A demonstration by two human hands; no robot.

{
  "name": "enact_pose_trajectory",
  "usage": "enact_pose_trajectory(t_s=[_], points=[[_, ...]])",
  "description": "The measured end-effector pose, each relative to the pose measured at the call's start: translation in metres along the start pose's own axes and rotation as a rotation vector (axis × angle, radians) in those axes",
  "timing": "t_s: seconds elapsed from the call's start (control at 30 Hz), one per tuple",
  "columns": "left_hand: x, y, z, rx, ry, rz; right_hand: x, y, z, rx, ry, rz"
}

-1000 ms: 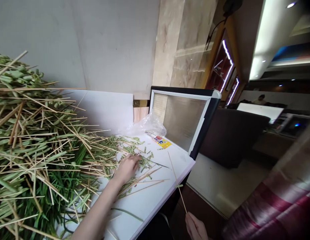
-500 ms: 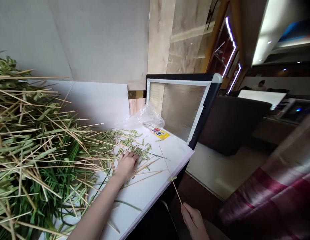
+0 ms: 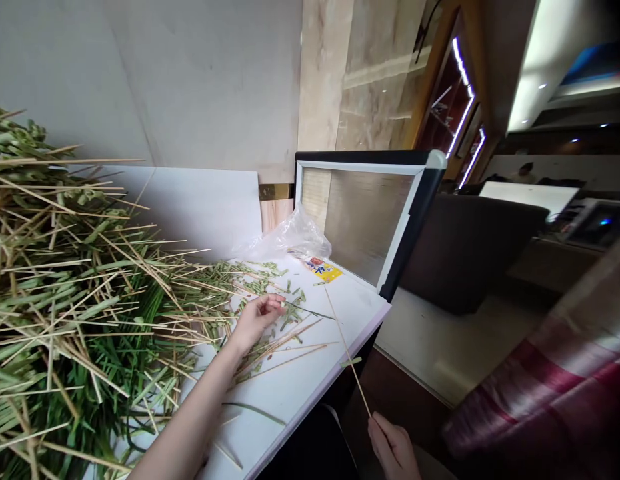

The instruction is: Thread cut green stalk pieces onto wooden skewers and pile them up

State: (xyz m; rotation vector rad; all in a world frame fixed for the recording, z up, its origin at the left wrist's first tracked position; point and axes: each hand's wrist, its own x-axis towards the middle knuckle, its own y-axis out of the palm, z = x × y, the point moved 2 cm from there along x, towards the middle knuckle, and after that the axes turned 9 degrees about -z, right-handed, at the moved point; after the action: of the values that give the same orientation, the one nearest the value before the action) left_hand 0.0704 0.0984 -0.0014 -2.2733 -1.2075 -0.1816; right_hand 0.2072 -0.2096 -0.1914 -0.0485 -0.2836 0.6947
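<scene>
Sideways across the left of the view spread the heap of green pieces and skewers (image 3: 90, 287), loose and bristling; its sticks pointed every way, so a sleeve or forearm brushing them could have dragged some down. Beneath it was the white table (image 3: 290, 390), whose near edge had no visible lip, so anything nudged that way might have rolled off. At the far end stood a framed panel (image 3: 370, 227), with a crumpled plastic bag (image 3: 303, 235) beside it, light enough to slide if caught. The left hand (image 3: 253, 325) reached over the table, thumb and fingers pinched together on what looked like a small green piece (image 3: 283, 304); so short a piece could have slipped from the fingertips. The right hand (image 3: 393, 448), out past the edge, was closed on the lower end of a thin skewer (image 3: 359, 385). Gripped so far back, its tip might have wavered, bent or pricked the other hand's fingers. A yellow packet (image 3: 327, 271) lay near the bag, and loose skewers (image 3: 290, 361) crossed below the left hand, where they could have snagged it. Smallest, a single threaded piece (image 3: 351, 362) sat partway along the held skewer, liable to split or twist if pushed hard.
</scene>
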Motion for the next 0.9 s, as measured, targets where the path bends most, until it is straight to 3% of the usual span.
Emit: enact_pose_trajectory(t_s=[0.13,0.33,0.47,0.67,0.8,0.9], points=[[-0.001,-0.002,-0.014,-0.509,-0.193,-0.072,-0.007,0.003,0.012,-0.116,-0.197,0.052],[-0.006,0.007,-0.019,-0.678,-0.326,-0.132,-0.012,0.008,0.024,-0.229,-0.409,0.135],[-0.007,0.009,-0.016,-0.682,-0.324,-0.140,-0.012,0.007,0.021,-0.260,-0.349,0.093],[-0.008,0.011,-0.014,-0.675,-0.334,-0.151,-0.011,0.008,0.013,-0.302,-0.406,0.173],[-0.009,0.013,-0.014,-0.683,-0.332,-0.166,-0.011,0.010,0.023,-0.283,-0.315,0.206],[-0.009,0.014,-0.015,-0.678,-0.328,-0.171,-0.013,0.011,0.036,-0.270,-0.237,0.147]])
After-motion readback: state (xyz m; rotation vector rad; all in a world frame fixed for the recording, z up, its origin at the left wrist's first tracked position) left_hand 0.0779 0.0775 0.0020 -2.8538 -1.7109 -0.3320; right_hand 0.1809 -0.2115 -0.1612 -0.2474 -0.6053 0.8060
